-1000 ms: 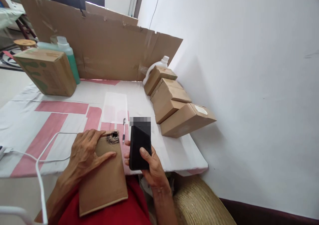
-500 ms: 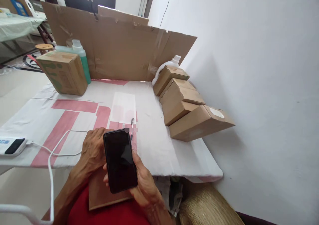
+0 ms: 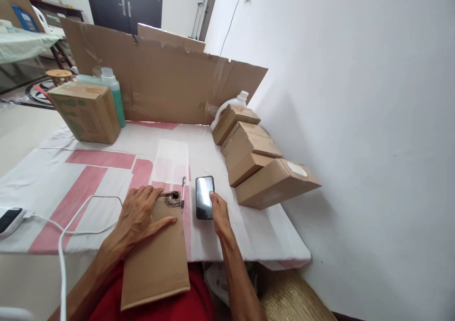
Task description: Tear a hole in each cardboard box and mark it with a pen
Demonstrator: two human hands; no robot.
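Observation:
My left hand (image 3: 140,214) lies flat, fingers spread, on a brown paper envelope (image 3: 156,259) that hangs over the table's near edge onto my lap; a dark tuft (image 3: 173,198) sits at the envelope's top. A black phone (image 3: 204,197) lies flat on the white and pink tablecloth (image 3: 88,178). My right hand (image 3: 218,212) rests at the phone's lower right side, fingertips touching it. A pen (image 3: 183,192) lies between the envelope and the phone.
Three cardboard boxes (image 3: 263,164) are stacked along the wall on the right, a white jug (image 3: 232,104) behind them. A cardboard sheet (image 3: 167,77) stands across the back. A printed box (image 3: 85,112) and green bottle (image 3: 112,93) stand back left. A white cable (image 3: 71,221) runs left.
My right hand held the phone up above the envelope; it has now set it flat on the table right of the pen. The left hand stayed on the envelope.

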